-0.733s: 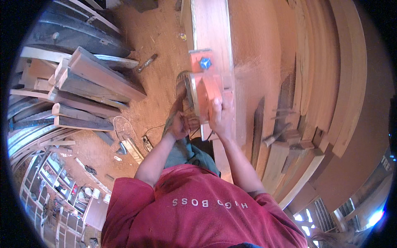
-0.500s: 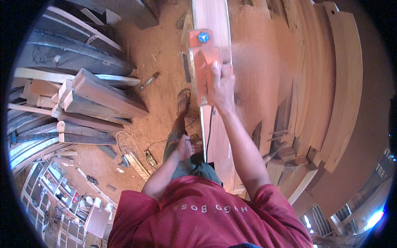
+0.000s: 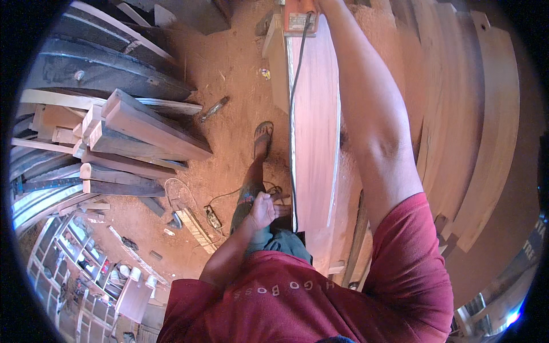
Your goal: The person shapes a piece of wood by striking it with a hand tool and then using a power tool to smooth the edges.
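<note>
At the top edge, my right arm reaches far forward to an orange electric planer, which is cut off by the picture's rim. Only part of my right hand shows there, at the planer's handle. Beneath the tool lies a long reddish wooden board with pale edges. The planer's black cord trails back along the board's left side. My left hand is low beside my thigh, near the board's near left end, its fingers stretched to the right and no object visible in it.
Stacked timbers and dark planks stand at the left. Long boards lie at the right. A power strip with a cord and a loose wood piece lie on the sawdust-covered floor.
My right hand has pushed the planer forward along the board, from mid-board to the top edge of the picture. My left hand stays low by my thigh, its fingers now more stretched.
</note>
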